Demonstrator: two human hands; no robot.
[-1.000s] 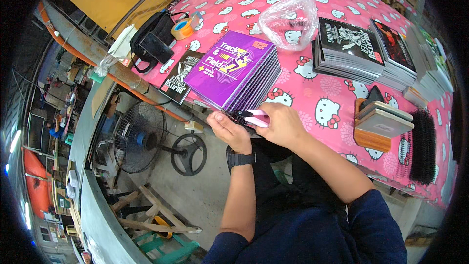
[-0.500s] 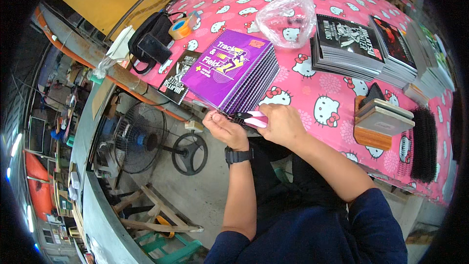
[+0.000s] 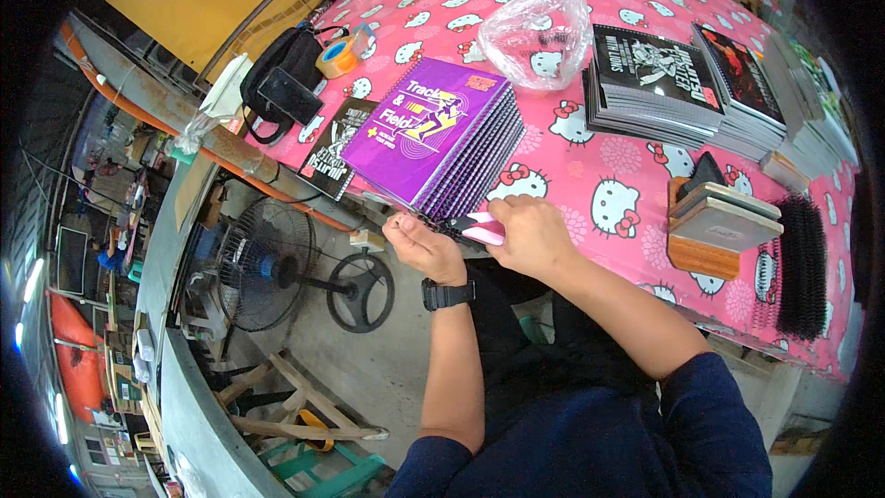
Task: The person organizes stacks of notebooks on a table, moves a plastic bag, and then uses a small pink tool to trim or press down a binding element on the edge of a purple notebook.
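A stack of purple spiral-bound notebooks (image 3: 429,129) stands at the table's near edge, its black coils facing right and toward me. At the stack's nearest corner, my right hand (image 3: 535,235) is closed round the pink handles of a pair of pliers (image 3: 483,228). Their dark jaws point left at the lower end of the coils. Close by the jaws is my left hand (image 3: 422,244), palm up with its fingers curled in at the same corner. What the left fingertips pinch is hidden. A black watch is on my left wrist.
Black-covered spiral notebooks (image 3: 654,69) lie stacked to the right, beside a crumpled clear plastic bag (image 3: 539,37). A wooden block holder (image 3: 705,249) and a bundle of black coils (image 3: 800,267) sit at the near right. Left are a tape roll (image 3: 339,57), black bag (image 3: 281,65) and floor fan (image 3: 263,263).
My right hand and the pliers have shifted very slightly, and the handles show at a different angle. The left hand stays at the stack's corner.
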